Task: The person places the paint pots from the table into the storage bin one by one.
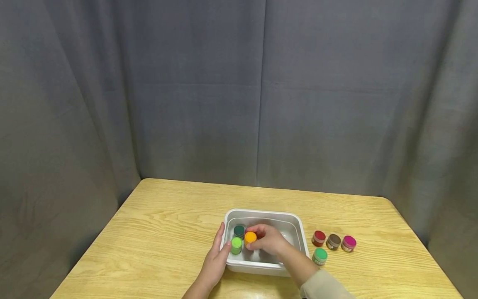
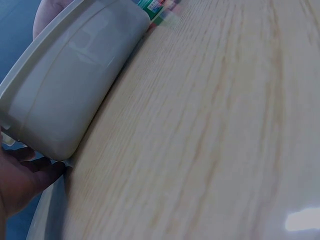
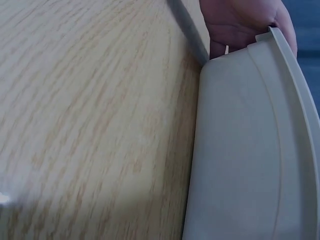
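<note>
Your right grip (image 1: 269, 241) pinches the orange pot (image 1: 250, 237) at your fingertips, thumb on its near side and fingers on its far side. You have it inside the tray (image 1: 267, 214), toward the left end, just right of the light green pot (image 1: 236, 245) and near the dark green pot (image 1: 239, 231); whether its base touches the tray floor, you cannot tell. Your left grip (image 1: 216, 259) holds the tray's left wall, thumb at the rim, fingers along the outside.
</note>
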Demonstrator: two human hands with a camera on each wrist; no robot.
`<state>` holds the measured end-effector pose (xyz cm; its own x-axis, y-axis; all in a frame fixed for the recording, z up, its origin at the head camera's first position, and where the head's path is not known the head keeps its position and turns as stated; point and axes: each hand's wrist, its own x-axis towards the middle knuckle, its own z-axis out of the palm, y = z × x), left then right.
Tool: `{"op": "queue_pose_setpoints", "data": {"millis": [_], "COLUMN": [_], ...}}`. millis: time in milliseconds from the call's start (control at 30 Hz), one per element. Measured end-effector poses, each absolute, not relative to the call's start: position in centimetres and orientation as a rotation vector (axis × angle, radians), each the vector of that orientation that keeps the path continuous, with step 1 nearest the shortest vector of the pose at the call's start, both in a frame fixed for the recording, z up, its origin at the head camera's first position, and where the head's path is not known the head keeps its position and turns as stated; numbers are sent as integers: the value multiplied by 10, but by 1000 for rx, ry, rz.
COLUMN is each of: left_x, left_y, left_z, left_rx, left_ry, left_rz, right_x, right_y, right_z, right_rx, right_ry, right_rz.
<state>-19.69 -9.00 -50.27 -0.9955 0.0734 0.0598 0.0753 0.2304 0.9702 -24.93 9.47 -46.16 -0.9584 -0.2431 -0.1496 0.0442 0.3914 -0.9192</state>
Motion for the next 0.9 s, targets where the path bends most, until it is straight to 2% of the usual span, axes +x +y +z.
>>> {"op": "queue_pose_setpoints", "data": {"millis": [900], "left_x": [-197], "left_y": [-90], "left_z": [-503], "left_rx": [-151], "left_ry": [-2467], "left_rz": [-1904], "right_x": [-249], "right_y": [82], "right_z": [-464], "right_rx": [-264], "right_ry": [2669], "right_rz": [-1299]}}
